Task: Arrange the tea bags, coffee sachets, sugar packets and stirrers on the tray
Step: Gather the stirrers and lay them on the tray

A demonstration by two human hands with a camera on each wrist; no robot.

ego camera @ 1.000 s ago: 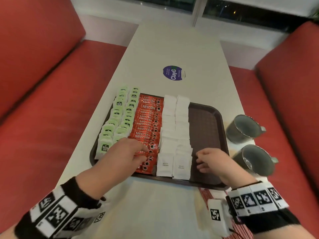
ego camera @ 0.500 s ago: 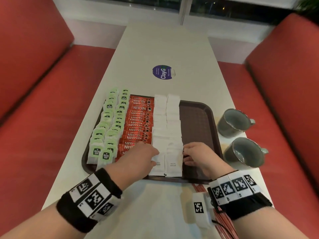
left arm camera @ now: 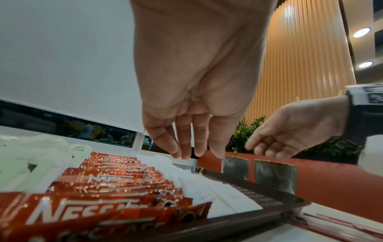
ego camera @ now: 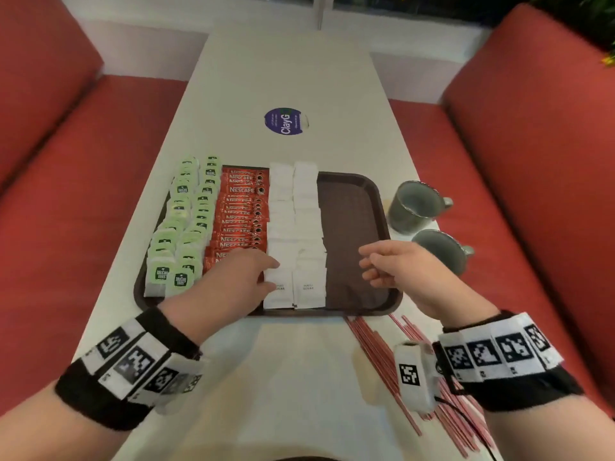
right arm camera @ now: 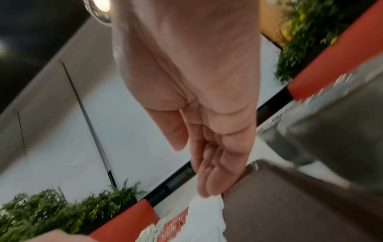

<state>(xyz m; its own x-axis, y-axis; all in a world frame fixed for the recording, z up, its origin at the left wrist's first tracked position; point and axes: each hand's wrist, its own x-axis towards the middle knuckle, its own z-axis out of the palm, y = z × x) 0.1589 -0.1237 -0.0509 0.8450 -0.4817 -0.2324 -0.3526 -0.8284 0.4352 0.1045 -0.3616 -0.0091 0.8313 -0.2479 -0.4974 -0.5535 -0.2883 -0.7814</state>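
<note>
A dark brown tray point(ego camera: 352, 207) holds rows of green tea bags point(ego camera: 186, 221), red coffee sachets point(ego camera: 243, 214) and white sugar packets point(ego camera: 296, 227); its right part is bare. My left hand point(ego camera: 246, 277) hovers, fingers relaxed, over the near ends of the coffee and sugar rows and holds nothing point(left arm camera: 194, 147). My right hand point(ego camera: 382, 264) hangs open above the tray's bare right side, empty point(right arm camera: 207, 172). Red stirrers point(ego camera: 382, 357) lie on the table in front of the tray, partly under my right wrist.
Two grey mugs point(ego camera: 416, 204) point(ego camera: 442, 251) stand right of the tray near the table edge. A round purple sticker point(ego camera: 286, 121) marks the white table point(ego camera: 293, 78) beyond the tray. Red benches point(ego camera: 83, 178) flank the table on both sides.
My right hand has drawn away from the sugar packets to the right and lifted over the bare tray. My left hand has slid right from the coffee sachets toward the sugar row.
</note>
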